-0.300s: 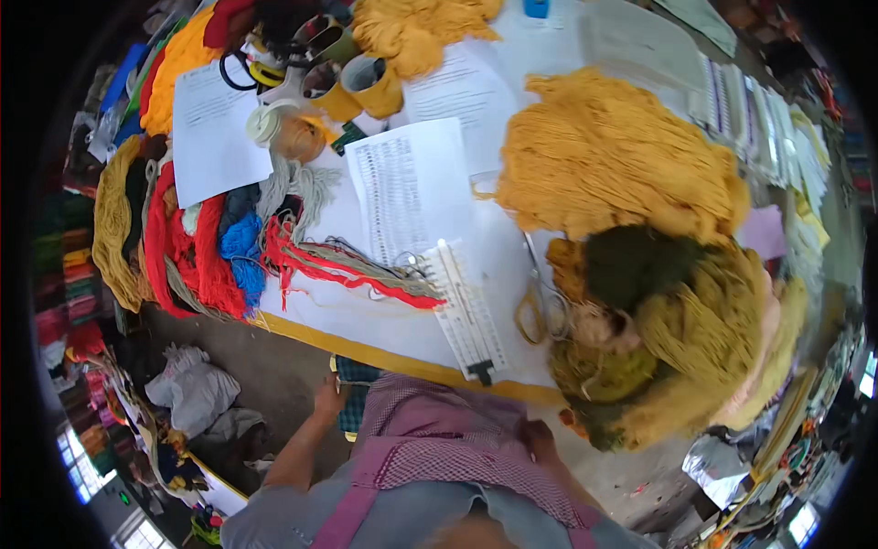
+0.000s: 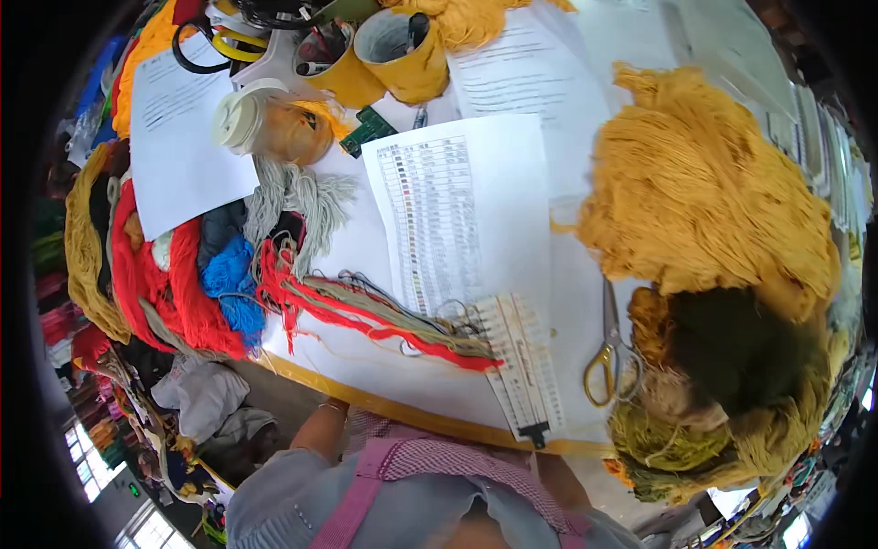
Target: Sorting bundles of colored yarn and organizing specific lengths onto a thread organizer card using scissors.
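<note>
Below the table's yellow front edge (image 2: pixel 393 408), my left forearm shows, but my left hand is hidden under the tabletop. My right forearm is partly in view at the same edge, its hand hidden too. Nearest on the white tabletop is a white punched card strip (image 2: pixel 521 366) with a black binder clip (image 2: pixel 533 432). Red and grey-brown yarn strands (image 2: pixel 393 325) run from the left onto this card. Gold-handled scissors (image 2: pixel 604 366) lie to its right, open ends pointing away. A printed sheet with a colour table (image 2: pixel 448 210) lies beyond the card.
Big orange-yellow yarn hanks (image 2: pixel 704 174) and a dark green hank (image 2: pixel 745 348) fill the right side. Red hanks (image 2: pixel 187 284), a blue hank (image 2: pixel 233 284) and a lidded jar (image 2: pixel 274 128) stand left. Yellow cups (image 2: pixel 412 73) hold pens behind. A white sack (image 2: pixel 206 393) lies on the floor.
The view has come closer to the table. Both my hands, seen earlier below the front edge, the left by a plaid stool seat, are now out of sight beneath it.
</note>
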{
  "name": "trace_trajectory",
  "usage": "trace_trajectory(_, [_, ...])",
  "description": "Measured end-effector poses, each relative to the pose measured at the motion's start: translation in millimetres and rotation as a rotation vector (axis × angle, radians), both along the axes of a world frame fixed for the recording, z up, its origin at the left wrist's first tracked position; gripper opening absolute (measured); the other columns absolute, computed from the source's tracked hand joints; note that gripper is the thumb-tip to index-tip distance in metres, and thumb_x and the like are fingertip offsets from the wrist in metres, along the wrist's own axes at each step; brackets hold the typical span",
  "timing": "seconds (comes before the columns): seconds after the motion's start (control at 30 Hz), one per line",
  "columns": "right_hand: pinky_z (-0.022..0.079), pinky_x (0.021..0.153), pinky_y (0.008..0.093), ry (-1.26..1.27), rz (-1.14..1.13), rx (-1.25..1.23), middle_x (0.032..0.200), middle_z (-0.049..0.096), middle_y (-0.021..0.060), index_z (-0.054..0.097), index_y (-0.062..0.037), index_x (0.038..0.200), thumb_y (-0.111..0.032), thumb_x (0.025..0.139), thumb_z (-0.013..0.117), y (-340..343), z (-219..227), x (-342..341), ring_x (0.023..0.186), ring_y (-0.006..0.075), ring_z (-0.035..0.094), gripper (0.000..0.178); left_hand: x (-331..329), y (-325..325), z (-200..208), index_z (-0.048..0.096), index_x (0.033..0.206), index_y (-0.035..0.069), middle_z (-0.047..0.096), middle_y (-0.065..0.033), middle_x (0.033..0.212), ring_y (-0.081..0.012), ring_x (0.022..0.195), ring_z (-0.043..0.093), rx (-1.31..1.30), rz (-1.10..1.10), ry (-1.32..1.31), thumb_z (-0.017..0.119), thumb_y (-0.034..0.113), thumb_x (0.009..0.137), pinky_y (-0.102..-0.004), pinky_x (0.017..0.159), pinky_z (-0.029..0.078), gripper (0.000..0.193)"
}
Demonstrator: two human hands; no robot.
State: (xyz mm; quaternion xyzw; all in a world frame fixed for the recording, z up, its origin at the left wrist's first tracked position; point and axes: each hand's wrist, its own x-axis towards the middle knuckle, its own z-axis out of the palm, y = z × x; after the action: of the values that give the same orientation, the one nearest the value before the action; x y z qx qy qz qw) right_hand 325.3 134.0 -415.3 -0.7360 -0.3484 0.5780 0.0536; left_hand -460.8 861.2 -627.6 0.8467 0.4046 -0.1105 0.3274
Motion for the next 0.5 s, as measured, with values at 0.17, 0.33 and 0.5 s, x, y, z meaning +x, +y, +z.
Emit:
trace_trajectory(0.17, [0.052,0.076,0.0379,0.091,-0.087,0.041,0.095,0.067,0.0120,0.064,-0.0024,0.103,-0.020,0.086,0.064,26.0,-86.1,-41.6,0.091,0.0245,0.064,0.024,-4.8,43.0,19.0,0.057,0.127,0.007,0.058,-0.0203,0.128,-0.0354,0.122,0.053,-0.019,0.035,0.106,0.066,0.035,0.085,-0.0485,0.097,0.045,0.052])
trace_trajectory(0.33, [0.051,0.077,0.0375,0.170,-0.239,0.120,0.096,0.067,0.0123,0.064,-0.0028,0.103,-0.020,0.086,0.064,231.9,-230.6,-287.3,0.092,0.0245,0.063,0.024,0.9,86.9,39.8,0.057,0.127,0.007,0.058,-0.0202,0.126,-0.0353,0.121,0.054,0.008,0.010,0.198,0.066,0.036,0.085,-0.0484,0.096,0.045,0.051])
trace_trajectory(0.5, [0.051,0.078,0.0371,0.144,-0.268,0.157,0.097,0.067,0.0127,0.064,-0.0031,0.104,-0.019,0.087,0.063,395.8,-241.1,-375.5,0.093,0.0246,0.063,0.024,-7.7,72.7,5.0,0.058,0.126,0.007,0.059,-0.0200,0.124,-0.0351,0.119,0.055,-0.019,0.101,0.181,0.065,0.036,0.086,-0.0484,0.095,0.046,0.050])
